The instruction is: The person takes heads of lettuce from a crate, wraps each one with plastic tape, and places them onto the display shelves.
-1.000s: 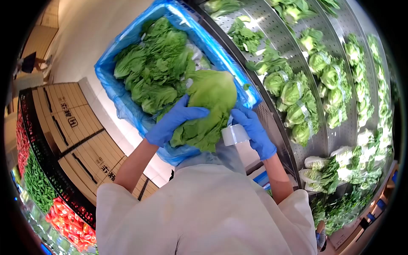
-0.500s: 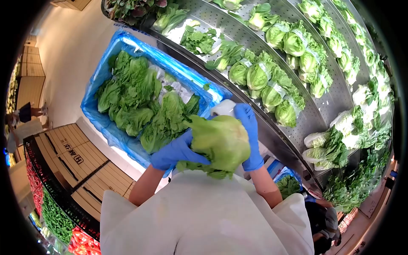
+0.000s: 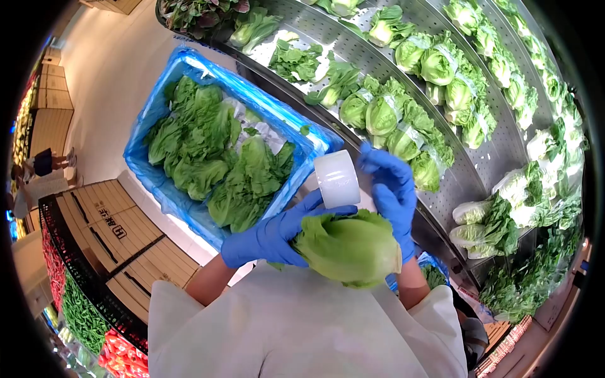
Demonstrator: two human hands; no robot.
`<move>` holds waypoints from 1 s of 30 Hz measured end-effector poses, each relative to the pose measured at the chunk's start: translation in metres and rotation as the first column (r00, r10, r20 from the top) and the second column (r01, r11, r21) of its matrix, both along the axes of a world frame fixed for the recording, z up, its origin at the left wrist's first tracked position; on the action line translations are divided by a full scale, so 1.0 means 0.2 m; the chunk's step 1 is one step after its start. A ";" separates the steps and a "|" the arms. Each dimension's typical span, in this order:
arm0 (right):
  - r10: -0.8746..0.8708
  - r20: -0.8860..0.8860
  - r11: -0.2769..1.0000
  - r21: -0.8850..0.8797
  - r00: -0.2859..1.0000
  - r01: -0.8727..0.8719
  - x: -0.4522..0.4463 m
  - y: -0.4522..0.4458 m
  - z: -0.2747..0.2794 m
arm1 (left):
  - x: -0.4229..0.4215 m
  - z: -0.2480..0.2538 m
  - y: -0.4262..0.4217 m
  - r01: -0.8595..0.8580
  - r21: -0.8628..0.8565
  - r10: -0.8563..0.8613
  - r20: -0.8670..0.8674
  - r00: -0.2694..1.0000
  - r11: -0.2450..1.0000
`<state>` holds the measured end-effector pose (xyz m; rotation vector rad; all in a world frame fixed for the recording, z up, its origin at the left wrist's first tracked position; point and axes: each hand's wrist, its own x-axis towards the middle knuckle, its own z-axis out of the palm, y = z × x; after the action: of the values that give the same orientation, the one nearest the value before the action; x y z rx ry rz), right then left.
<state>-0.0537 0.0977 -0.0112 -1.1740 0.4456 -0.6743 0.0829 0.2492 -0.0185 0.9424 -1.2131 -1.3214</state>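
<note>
**A loose hold on the lettuce, with the tape roll riding above it**

From where I stood, the lettuce head (image 3: pixel 346 249) lay sideways close against the white garment (image 3: pixel 296 321), its leafy end in the bent fingers of the left hand (image 3: pixel 268 239). The right hand (image 3: pixel 394 195) was partly spread, fingers curled; I couldn't tell whether it pinched a tape end. The tape roll (image 3: pixel 338 179) sat between the hands, just beside the left fingertips.

I reckoned the head could roll or drop, since its cut end seemed to have little under it. The outer leaves might tear if the left hand squeezed harder, and the roll could slip, its support being unclear.

Half a second earlier the right hand had been beside the head, with the roll partly hidden behind it. Now that hand had lifted away, the roll showed plainly, and the head lay flatter. The blue-lined crate (image 3: pixel 252 84) had barely shifted.
</note>
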 end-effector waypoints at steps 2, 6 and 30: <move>-0.011 -0.088 0.933 -0.360 0.996 -0.021 0.05 -0.08 0.06 | 0.00 0.03 0.00 0.033 0.219 0.028 -0.271 0.962 0.975; 0.229 -0.356 0.569 -0.707 0.906 -0.421 0.19 -0.17 0.18 | 0.03 0.03 -0.01 0.037 0.264 0.014 -0.186 0.982 0.964; 0.361 -0.093 0.915 0.228 0.928 -0.333 0.15 -0.30 -0.22 | -0.04 0.01 -0.02 -0.074 0.454 0.172 -0.180 0.968 0.888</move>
<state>-0.0231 0.0381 -0.0558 -1.0662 0.3948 -0.2334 0.0757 0.2447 -0.0174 1.1409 -0.6784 -1.5860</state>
